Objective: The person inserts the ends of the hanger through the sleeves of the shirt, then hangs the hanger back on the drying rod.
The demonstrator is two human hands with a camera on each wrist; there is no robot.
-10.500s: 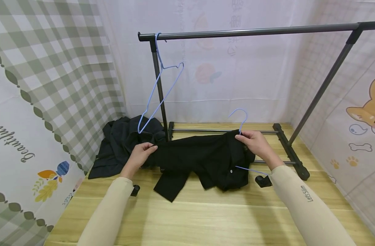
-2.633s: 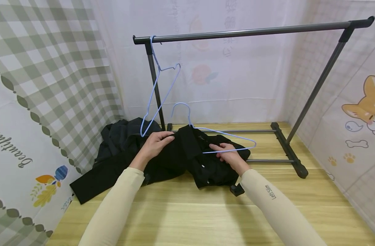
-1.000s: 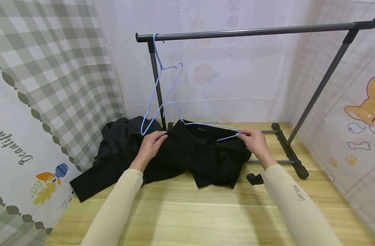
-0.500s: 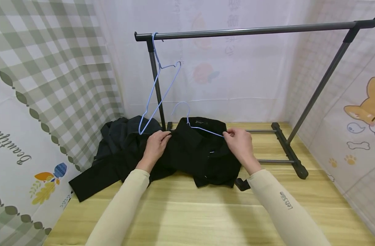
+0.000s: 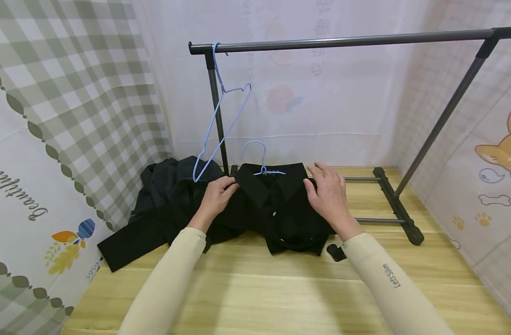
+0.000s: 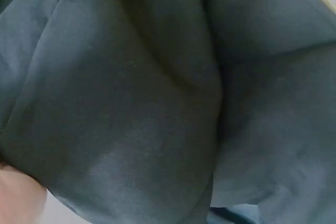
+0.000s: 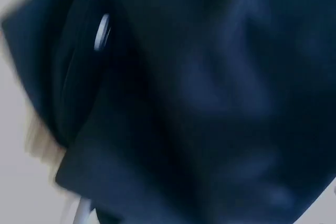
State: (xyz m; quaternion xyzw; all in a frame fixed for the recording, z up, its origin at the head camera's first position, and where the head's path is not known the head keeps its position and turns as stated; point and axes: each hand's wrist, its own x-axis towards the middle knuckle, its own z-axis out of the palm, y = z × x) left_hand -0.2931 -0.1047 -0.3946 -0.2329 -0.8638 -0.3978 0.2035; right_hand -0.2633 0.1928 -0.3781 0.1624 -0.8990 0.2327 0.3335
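A black collared shirt (image 5: 293,204) with pale buttons lies bunched over the rack's base, its collar raised. The blue wire hanger (image 5: 263,170) stands in the neck opening. Its hook and the tops of its arms show; the rest is hidden inside the cloth. My left hand (image 5: 215,197) pinches the shirt at the shoulder on the left, over the hanger's end. My right hand (image 5: 329,197) is beside the collar on the right, fingers spread and loose at the other shoulder. Dark cloth (image 6: 131,119) fills the left wrist view; the shirt (image 7: 173,103) blurs across the right.
A black metal rack (image 5: 347,43) stands on the wooden table (image 5: 259,298). A second blue hanger (image 5: 222,118) hangs bare at the bar's left end. Behind the shirt's sleeve, a dark garment (image 5: 163,186) lies heaped against the checked curtain (image 5: 104,83).
The hanger's right arm, outside the cloth earlier, has gone inside the shirt. The collar now lies over both hanger arms. My right hand has let go of the hanger's end; the left keeps its hold.
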